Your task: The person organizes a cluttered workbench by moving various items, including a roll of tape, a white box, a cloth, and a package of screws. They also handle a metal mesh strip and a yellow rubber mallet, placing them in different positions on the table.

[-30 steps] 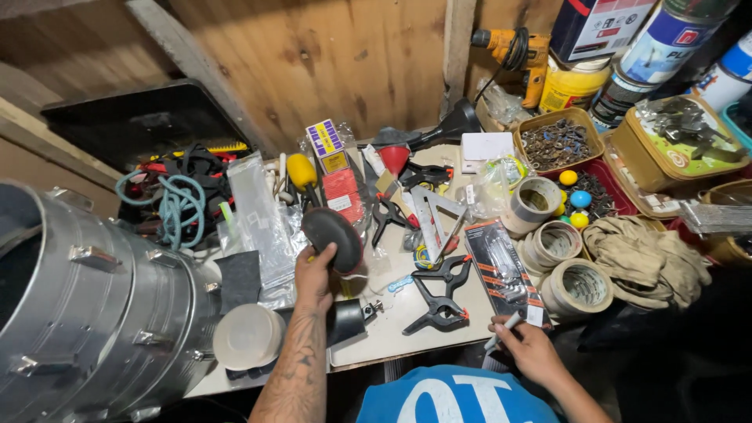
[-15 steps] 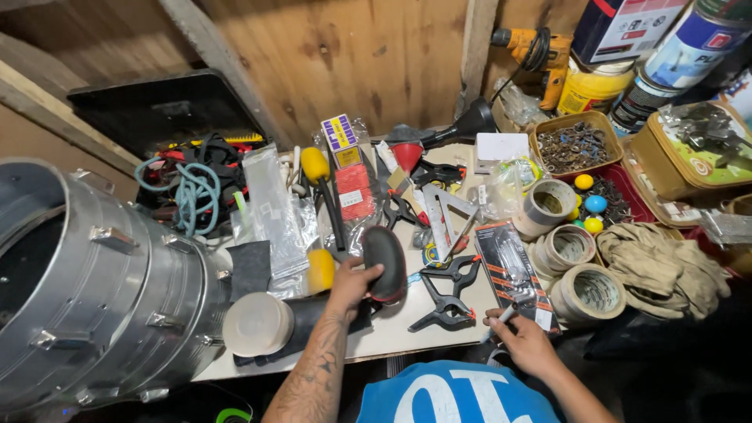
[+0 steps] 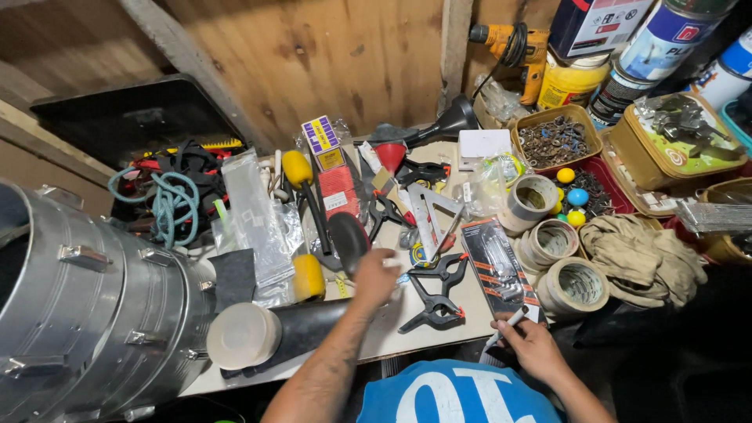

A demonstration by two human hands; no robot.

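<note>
My left hand reaches over the cluttered bench, its fingers closed on the lower edge of a black oval object. That object lies tilted beside a black-handled mallet with a yellow head and a yellow cylinder. At the bench's front edge my right hand holds a white marker, its tip pointing left. The marker sits just below a long black packaged tool. Two black spring clamps lie between my hands.
A large metal duct fills the left, with a white-capped black tube beside it. Tape rolls, a beige cloth, trays of hardware, cans and a yellow drill crowd the right. Funnels, rope and clear bags lie behind.
My left hand has carried the black oval object down and to the right, toward the clamps. The right hand with the marker has stayed at the front edge.
</note>
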